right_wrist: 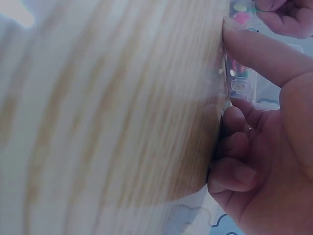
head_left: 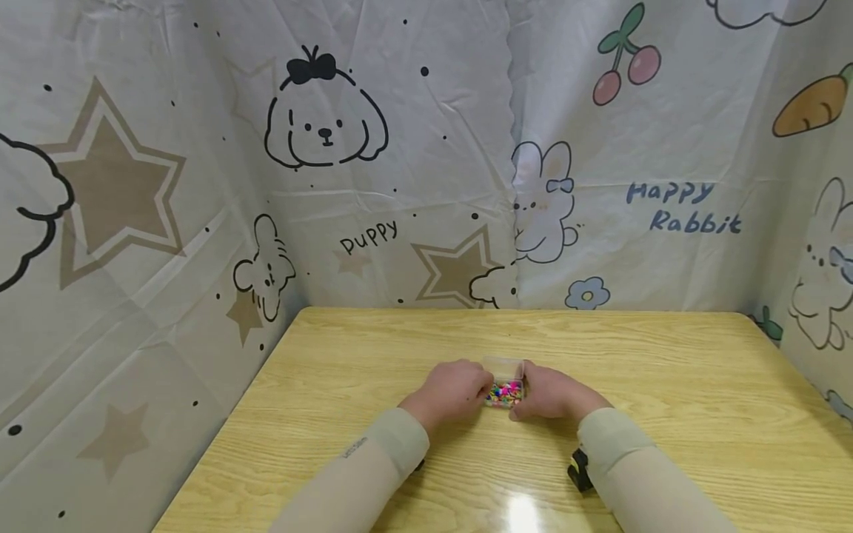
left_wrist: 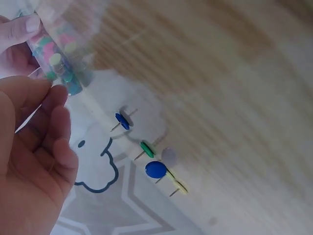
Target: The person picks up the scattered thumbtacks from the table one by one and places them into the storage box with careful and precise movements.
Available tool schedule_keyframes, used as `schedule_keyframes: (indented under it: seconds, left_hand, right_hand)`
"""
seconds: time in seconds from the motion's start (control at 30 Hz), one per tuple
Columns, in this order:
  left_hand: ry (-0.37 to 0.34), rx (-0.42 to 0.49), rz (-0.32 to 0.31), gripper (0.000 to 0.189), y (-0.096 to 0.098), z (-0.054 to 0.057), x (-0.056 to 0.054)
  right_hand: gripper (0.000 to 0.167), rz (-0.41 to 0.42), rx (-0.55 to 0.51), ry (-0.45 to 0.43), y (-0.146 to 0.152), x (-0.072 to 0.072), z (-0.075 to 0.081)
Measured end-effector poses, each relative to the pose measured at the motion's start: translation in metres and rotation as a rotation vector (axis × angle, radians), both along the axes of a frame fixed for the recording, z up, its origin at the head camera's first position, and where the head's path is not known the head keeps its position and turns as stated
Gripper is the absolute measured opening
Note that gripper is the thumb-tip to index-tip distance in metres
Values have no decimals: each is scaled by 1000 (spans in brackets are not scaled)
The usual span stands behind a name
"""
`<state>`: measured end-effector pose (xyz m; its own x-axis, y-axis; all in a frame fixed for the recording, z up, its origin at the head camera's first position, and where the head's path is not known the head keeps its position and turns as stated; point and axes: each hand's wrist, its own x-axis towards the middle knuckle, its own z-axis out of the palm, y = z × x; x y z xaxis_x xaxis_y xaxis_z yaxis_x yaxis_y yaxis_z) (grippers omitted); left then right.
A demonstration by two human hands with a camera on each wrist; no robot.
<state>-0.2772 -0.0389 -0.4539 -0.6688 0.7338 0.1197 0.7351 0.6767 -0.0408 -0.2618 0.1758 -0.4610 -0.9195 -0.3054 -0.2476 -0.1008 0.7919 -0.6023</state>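
Note:
A small clear plastic box (head_left: 504,394) full of multicoloured thumbtacks stands on the table, its clear lid (head_left: 504,366) raised at the back. My right hand (head_left: 552,392) grips the box from the right; in the right wrist view its thumb (right_wrist: 264,54) lies along the near side. From the left, my left hand (head_left: 453,392) reaches to the box with thumb and forefinger drawn together. Green shows at those fingertips, but whether they pinch a tack is unclear. In the left wrist view a blue thumbtack (left_wrist: 156,170), a green thumbtack (left_wrist: 146,149) and others lie on the table.
The wood-grain table (head_left: 373,337) meets a printed cloth (head_left: 400,148) at its back edge, and the cloth also hangs at both sides. Under the right sleeve sits a black wrist-worn device (head_left: 580,470).

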Motion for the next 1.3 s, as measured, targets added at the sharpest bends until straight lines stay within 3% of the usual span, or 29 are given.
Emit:
schedule_keyframes:
  seconds: [0.13, 0.3, 0.47, 0.63, 0.9, 1.3]
  left_hand:
    - [12, -36, -25, 19, 0, -1, 0]
    - [-24, -18, -36, 18, -4, 2, 0]
    - [-75, 8, -7, 16, -17, 7, -1]
    - [-129, -22, 13, 15, -35, 12, -4]
    - [-213, -50, 51, 16, -56, 10, -7]
    - [-114, -96, -2, 28, -55, 5, -6]
  right_hand:
    - [50, 4, 1, 3, 0, -1, 0]
    - [51, 1, -2, 2, 0, -1, -1]
    - [52, -3, -7, -7, -2, 0, 0]
    - [52, -8, 0, -19, -1, 1, 3]
    - [51, -2, -9, -29, -1, -1, 3]
    - [53, -12, -11, -35, -2, 0, 3]
